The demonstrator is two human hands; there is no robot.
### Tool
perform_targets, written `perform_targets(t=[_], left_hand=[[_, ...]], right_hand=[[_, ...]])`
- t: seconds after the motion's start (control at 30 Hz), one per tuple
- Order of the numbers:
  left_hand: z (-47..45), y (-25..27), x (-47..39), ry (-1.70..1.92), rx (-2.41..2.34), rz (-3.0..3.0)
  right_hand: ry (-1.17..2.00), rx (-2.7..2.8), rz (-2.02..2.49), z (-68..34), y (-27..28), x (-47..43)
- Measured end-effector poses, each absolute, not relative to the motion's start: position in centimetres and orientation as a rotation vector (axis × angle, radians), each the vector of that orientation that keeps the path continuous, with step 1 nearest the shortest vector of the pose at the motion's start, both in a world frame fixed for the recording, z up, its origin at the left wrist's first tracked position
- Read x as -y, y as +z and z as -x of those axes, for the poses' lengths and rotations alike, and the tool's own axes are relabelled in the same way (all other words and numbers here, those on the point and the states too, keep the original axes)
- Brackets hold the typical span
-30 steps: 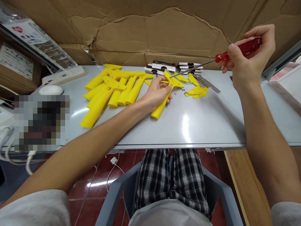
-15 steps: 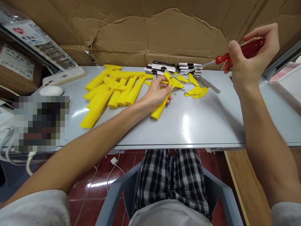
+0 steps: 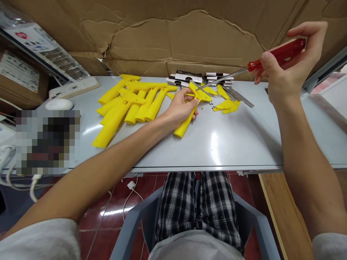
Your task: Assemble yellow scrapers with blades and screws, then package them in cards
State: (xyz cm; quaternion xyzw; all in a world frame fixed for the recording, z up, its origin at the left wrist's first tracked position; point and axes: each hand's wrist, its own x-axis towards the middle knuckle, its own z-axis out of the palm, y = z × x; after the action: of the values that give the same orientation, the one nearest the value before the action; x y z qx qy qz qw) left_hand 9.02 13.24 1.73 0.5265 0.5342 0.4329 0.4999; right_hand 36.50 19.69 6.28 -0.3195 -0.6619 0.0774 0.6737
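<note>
My left hand [image 3: 182, 107] is closed around the neck of a yellow plastic scraper handle [image 3: 185, 125], holding it at a slant over the desk. In my right hand [image 3: 291, 68] is a screwdriver with a clear red handle [image 3: 287, 53], gripped by thumb and fingers. Its long metal shaft slopes down to the left, and the tip touches the forked head of the scraper handle. Whether a screw sits under the tip is too small to tell. Small metal nuts or screws [image 3: 211, 103] lie just right of the held piece, beside loose yellow head plates [image 3: 226, 104].
Several more yellow scraper handles [image 3: 112, 124] lie piled on the left of the grey desk [image 3: 238, 144]. Behind are small black-and-white packets [image 3: 188, 76] and flat metal blades [image 3: 242, 97]. A cardboard sheet [image 3: 141, 39] stands at the back. A white mouse [image 3: 59, 104] and power strip [image 3: 78, 86] sit left.
My right hand and the red handle have shifted and turned slightly, with the fingers more raised. The tip stays at the same spot. My left hand and the scraper handle have not moved.
</note>
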Motion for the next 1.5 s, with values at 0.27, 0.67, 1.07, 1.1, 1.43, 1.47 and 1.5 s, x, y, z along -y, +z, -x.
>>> perform_targets(t=[0.27,0.67,1.07,1.1,1.43,1.47,1.5], left_hand=[[-8.9,1.6,-13.3,1.024,-1.314,-1.298],[-9.3,2.2,-13.1,1.018,-1.305,-1.256],[-9.1,2.0,-13.1,1.008,-1.313,-1.317],[-9.0,1.9,-13.1,1.011,-1.306,-1.319],[-9.5,2.1,-12.4,1.014,-1.382,-1.374],[-9.6,2.2,-12.3,1.016,-1.386,-1.374],[-9.7,2.3,-12.2,1.018,-1.386,-1.369]], right_hand=[[0.057,1.419,0.632,-36.6,5.8,-21.4],[0.169,1.334,0.592,-38.0,5.0,-23.4],[0.143,1.330,0.605,-36.7,4.9,-22.8],[0.139,1.332,0.602,-36.6,4.9,-22.7],[-0.223,1.434,0.541,-36.2,7.1,-19.9],[-0.270,1.451,0.537,-36.3,7.4,-19.6],[-0.282,1.469,0.527,-36.3,7.5,-19.4]])
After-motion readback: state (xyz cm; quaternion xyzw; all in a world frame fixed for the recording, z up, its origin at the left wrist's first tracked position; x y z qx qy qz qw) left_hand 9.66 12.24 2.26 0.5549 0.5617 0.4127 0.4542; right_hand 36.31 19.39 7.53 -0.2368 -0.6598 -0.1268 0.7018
